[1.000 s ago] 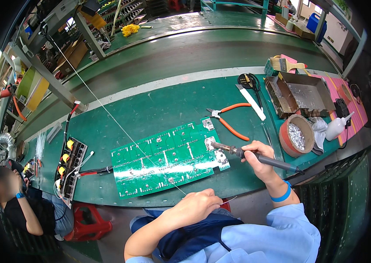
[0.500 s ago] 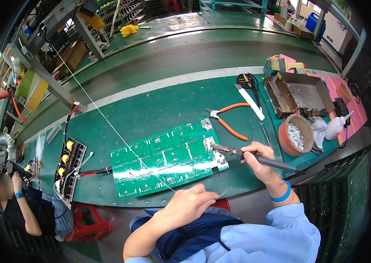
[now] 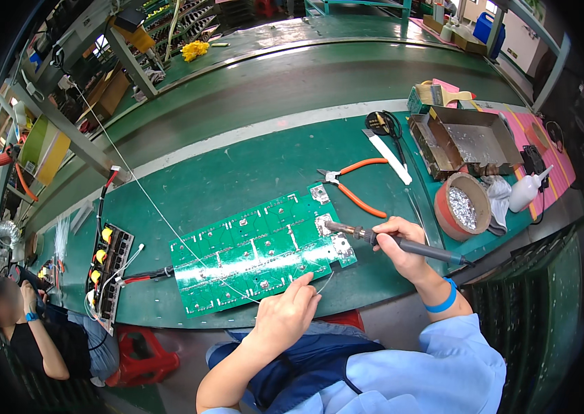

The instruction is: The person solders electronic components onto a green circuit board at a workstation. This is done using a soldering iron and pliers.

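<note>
A green circuit board (image 3: 236, 241) lies on the green bench in front of me, with bright metal pads at its right end. My right hand (image 3: 402, 248) grips a soldering iron (image 3: 426, 252) with a dark handle, its tip on or just above the middle pad. My left hand (image 3: 285, 314) is at the board's near edge, fingers closed around a thin solder wire (image 3: 333, 273). The wire's short free end sticks out right of the fingers; the rest runs up to the far left. Dark and red leads (image 3: 147, 274) join the board's left side.
Orange-handled cutters (image 3: 357, 186) lie beyond the board. Right of them are a round tub of metal bits (image 3: 443, 210), a metal tray (image 3: 485, 141), a brush (image 3: 443, 95) and a white bottle (image 3: 526, 192). At left are a component strip (image 3: 112, 269) and a seated person (image 3: 47, 331).
My left hand has moved up to the board's near edge, and its fingers now point toward the pads. The wire hangs slacker. The iron stays at the same pad.
</note>
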Available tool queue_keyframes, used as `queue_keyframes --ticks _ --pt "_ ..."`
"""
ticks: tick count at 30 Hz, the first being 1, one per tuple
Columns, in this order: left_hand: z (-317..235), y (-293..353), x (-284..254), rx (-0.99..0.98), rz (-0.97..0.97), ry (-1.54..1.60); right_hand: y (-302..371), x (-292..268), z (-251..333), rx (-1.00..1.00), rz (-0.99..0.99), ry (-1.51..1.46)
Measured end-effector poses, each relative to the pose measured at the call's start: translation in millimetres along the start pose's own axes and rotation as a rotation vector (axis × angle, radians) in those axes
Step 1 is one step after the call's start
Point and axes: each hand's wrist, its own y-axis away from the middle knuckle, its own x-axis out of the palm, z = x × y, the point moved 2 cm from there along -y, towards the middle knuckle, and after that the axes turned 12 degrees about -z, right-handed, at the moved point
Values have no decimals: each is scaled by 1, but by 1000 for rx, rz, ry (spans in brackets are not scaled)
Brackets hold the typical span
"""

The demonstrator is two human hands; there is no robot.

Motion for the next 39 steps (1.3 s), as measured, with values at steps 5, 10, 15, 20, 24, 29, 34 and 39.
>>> queue_keyframes --ticks 5,10,15,20,24,29,34,39 --pt "1 2 3 28 -53 -20 1 -6 4 -146 89 120" --pt "1 3 5 37 -46 -42 5 -5 8 -110 29 113" --pt "1 5 8 64 -54 -73 9 -6 11 -145 73 141" --pt "0 5 8 54 -64 -63 13 -4 17 -228 78 189" --pt "1 5 9 60 -65 -61 17 -3 22 -350 95 247" --pt "0 4 8 61 -70 -69 19 -2 27 -429 124 264" --pt "0 4 8 57 -77 -66 17 -5 32 -386 143 270" --pt "0 2 6 47 -72 -52 14 -7 35 -338 73 271"
